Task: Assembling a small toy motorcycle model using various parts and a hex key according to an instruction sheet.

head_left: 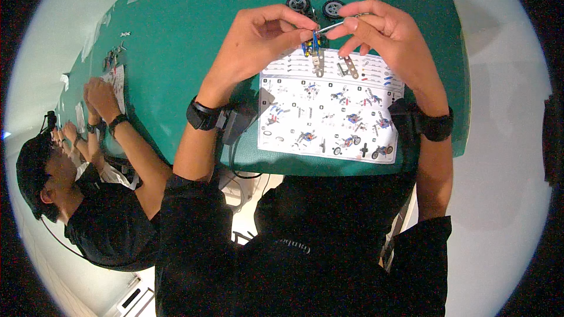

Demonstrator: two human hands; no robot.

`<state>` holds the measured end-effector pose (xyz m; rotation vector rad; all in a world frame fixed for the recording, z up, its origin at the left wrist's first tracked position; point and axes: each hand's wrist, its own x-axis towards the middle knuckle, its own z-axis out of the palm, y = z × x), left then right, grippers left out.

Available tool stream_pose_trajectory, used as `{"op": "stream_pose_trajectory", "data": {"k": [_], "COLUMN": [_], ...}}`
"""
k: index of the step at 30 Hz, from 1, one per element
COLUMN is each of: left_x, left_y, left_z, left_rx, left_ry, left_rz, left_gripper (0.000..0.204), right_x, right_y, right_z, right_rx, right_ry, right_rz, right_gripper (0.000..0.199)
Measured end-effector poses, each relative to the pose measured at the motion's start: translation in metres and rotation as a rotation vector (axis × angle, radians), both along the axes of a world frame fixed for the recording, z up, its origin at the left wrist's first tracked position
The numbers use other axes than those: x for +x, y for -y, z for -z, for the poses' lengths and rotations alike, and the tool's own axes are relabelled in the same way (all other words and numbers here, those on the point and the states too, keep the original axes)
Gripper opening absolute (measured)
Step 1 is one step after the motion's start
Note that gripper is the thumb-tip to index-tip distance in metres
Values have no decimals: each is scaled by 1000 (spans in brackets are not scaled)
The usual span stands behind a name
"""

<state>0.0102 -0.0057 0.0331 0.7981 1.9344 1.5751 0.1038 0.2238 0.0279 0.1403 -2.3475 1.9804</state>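
A small model assembly of blue, yellow and black parts with silver metal pieces sits between the two hands, over the far edge of a white printed instruction sheet with coloured diagrams. Its long axis runs roughly near to far, with a silver perforated metal strip reaching out at its near end.

The left hand is just left of the assembly and the nearer of the two, its thumb and forefinger almost closed in a pinch on the blue part. The right hand stands to the right, thumb and forefinger gripping a thin silver metal shaft, the remaining fingers loosely spread. That shaft points left, crossing the assembly's long axis at a wide angle, and its tip appears to meet the blue part beside the left fingertips; actual contact is too small to tell.

Just beyond the hands are two black-tyred wheels with grey spokes; whether they join the assembly is hidden. A loose perforated metal strip lies to the right, near the assembly, and the green tabletop extends left and far.
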Motion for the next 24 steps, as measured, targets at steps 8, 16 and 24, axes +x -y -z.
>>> {"op": "stream_pose_trajectory", "data": {"k": [8, 16, 24], "left_x": [-2, 0, 0], "left_y": [0, -1, 0], "left_z": [1, -4, -3], "left_rx": [21, -8, -17], "left_ry": [10, 14, 17], "left_rz": [18, 24, 27], "left_gripper": [15, 15, 16], "right_x": [1, 5, 1], "right_y": [-6, 4, -2], "right_z": [-9, -4, -1], "right_rx": [270, 94, 174], "right_ry": [-64, -77, -158], "right_rz": [31, 57, 58], "right_gripper": [20, 17, 15]}}
